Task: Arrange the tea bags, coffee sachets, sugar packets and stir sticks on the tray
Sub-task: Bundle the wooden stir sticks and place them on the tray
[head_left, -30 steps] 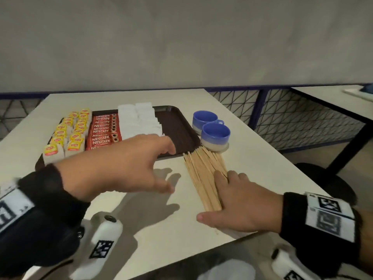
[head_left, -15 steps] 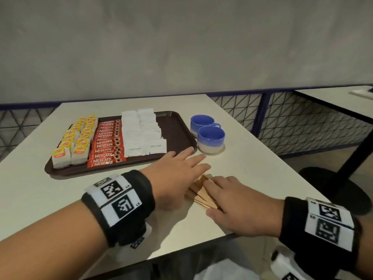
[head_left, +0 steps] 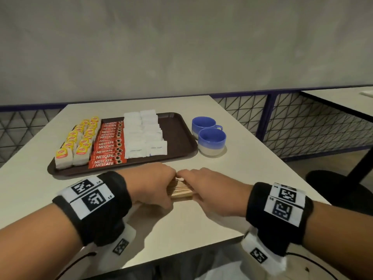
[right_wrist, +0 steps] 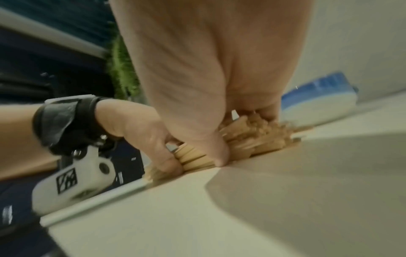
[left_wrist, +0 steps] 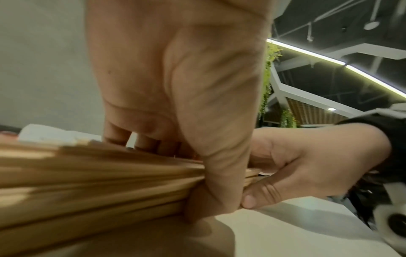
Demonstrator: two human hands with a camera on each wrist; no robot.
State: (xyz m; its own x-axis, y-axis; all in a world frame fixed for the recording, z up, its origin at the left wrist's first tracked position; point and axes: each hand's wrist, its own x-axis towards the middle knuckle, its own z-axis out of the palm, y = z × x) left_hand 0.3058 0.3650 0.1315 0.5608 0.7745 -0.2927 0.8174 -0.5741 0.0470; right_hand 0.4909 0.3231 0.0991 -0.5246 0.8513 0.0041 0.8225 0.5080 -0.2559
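A bundle of wooden stir sticks [head_left: 180,190] lies on the white table in front of the brown tray [head_left: 177,136]. My left hand [head_left: 153,184] grips the bundle from the left, thumb under and fingers over it [left_wrist: 208,173]. My right hand [head_left: 210,190] grips the same bundle from the right [right_wrist: 197,160]. The sticks [left_wrist: 87,182] fan out past my left hand. On the tray lie rows of yellow-tagged tea bags [head_left: 78,142], red coffee sachets [head_left: 108,146] and white sugar packets [head_left: 144,134]. The tray's right part is bare.
Two blue-and-white cups [head_left: 211,141] stand just right of the tray. The table's front edge [head_left: 181,253] runs close below my wrists. A second table [head_left: 343,100] and a black stool [head_left: 339,190] stand to the right.
My left hand swung right from above the tray's front to the sticks. Both hands gathered the spread row of sticks into one bundle and now grip it.
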